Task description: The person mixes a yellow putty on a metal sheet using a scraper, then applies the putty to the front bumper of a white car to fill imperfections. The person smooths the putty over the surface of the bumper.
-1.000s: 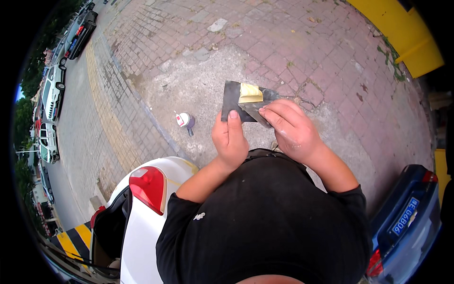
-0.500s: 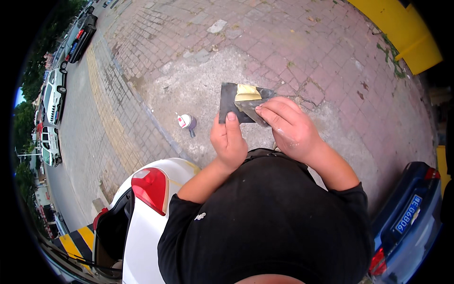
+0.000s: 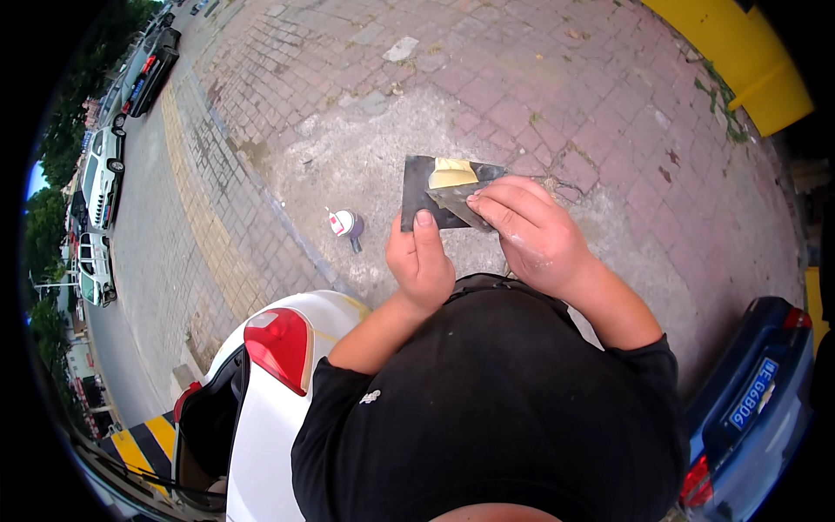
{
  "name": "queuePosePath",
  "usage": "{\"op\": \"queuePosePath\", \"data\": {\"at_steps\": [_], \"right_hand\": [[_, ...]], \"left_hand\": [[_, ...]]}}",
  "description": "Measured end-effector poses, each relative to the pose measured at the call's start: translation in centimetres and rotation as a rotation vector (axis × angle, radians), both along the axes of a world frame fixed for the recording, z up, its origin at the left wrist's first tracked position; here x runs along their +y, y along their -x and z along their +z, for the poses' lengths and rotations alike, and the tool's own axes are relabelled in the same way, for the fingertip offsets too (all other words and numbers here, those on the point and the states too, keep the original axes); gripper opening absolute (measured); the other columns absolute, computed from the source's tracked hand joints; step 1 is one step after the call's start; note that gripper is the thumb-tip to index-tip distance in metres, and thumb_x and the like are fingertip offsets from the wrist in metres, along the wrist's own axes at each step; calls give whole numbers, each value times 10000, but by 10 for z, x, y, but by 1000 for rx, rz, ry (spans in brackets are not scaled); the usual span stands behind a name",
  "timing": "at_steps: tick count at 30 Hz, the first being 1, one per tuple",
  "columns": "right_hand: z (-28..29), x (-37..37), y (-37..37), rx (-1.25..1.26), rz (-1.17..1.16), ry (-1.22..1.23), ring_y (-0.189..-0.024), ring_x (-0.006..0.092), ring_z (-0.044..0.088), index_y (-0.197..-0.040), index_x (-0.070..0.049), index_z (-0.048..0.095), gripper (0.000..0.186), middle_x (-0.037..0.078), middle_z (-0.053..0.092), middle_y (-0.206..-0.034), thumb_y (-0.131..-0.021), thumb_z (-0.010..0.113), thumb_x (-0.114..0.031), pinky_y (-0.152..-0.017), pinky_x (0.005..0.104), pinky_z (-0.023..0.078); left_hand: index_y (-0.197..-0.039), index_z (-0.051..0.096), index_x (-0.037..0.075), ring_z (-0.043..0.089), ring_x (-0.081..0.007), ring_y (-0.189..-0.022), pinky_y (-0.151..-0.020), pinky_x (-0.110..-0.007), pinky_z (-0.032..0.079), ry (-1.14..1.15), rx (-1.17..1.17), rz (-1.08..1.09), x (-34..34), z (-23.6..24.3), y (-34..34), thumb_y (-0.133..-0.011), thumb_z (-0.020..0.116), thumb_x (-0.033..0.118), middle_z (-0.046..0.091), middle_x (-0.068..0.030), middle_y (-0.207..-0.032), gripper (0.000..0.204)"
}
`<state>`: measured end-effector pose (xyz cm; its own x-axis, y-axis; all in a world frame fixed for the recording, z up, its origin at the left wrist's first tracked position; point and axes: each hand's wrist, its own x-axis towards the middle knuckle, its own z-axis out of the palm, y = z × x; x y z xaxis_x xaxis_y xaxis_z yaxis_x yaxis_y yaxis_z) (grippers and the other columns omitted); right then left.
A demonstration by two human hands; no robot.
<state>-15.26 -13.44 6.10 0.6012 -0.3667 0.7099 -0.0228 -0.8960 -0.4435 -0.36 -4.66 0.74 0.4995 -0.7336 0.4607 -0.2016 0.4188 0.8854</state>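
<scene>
A dark, flat, rectangular putty board [image 3: 416, 184] is pinched along its lower edge by my left hand [image 3: 422, 265], the thumb lying on top. My right hand [image 3: 541, 233] is closed on a grey putty scraper [image 3: 450, 203], whose wide blade lies over the board. Pale yellow putty [image 3: 451, 171] sits in a smooth lump along the blade's far edge, above the board. Whitish smears mark the right hand near its thumb. The scraper's grip end is mostly hidden by my fingers.
On the concrete patch stands a small can [image 3: 344, 223] with a white top. A white car [image 3: 278, 435] with a red tail light is close on my left; a blue car [image 3: 748, 418] stands at right. A yellow container [image 3: 739, 61] is at the far right.
The board and scraper have dropped very slightly toward me, and the blade has shifted a little left. The putty looks slightly flatter. Both hands keep their grips.
</scene>
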Motion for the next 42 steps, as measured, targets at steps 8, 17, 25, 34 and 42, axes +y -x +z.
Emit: {"op": "queuePosePath", "data": {"at_steps": [8, 17, 25, 34, 42], "right_hand": [[3, -2, 0, -17, -35, 26, -913, 330, 608, -1040, 57, 627, 413, 149, 618, -985, -638, 607, 149, -787, 395, 526], [2, -4, -3, -105, -90, 25, -874, 336, 619, -1022, 57, 631, 451, 157, 630, -962, -595, 578, 193, -755, 396, 521], [9, -5, -3, -20, -61, 32, -931, 332, 606, -1043, 56, 625, 406, 150, 613, -999, -645, 613, 135, -781, 383, 527], [8, -4, -4, -16, -76, 73, -950, 338, 596, -1058, 59, 622, 406, 153, 611, -1005, -657, 615, 119, -783, 382, 528], [7, 1, -4, -3, 6, 36, -922, 333, 615, -1048, 49, 634, 431, 156, 625, -1010, -628, 618, 144, -767, 392, 532]], "left_hand": [[-946, 566, -45, 399, -56, -622, -529, -258, 328, -9, 23, 11, 3, 4, 1, -1011, 410, 129, 497, 14, -707, 243], [-972, 577, -52, 443, -81, -649, -560, -261, 359, 31, 18, 1, 0, -2, -3, -1009, 413, 135, 545, -31, -751, 251], [-957, 574, -52, 438, -74, -648, -550, -256, 350, 48, -32, 0, 2, 2, -4, -1009, 411, 130, 539, -31, -739, 251], [-1064, 531, -71, 536, -104, -845, -740, -257, 420, -16, 35, -96, 11, -6, -10, -1023, 386, 139, 613, -95, -966, 258], [-1109, 521, -77, 576, -144, -943, -832, -288, 451, 26, 253, -157, 7, -2, -10, -1010, 394, 99, 616, -120, -1050, 238]]}}
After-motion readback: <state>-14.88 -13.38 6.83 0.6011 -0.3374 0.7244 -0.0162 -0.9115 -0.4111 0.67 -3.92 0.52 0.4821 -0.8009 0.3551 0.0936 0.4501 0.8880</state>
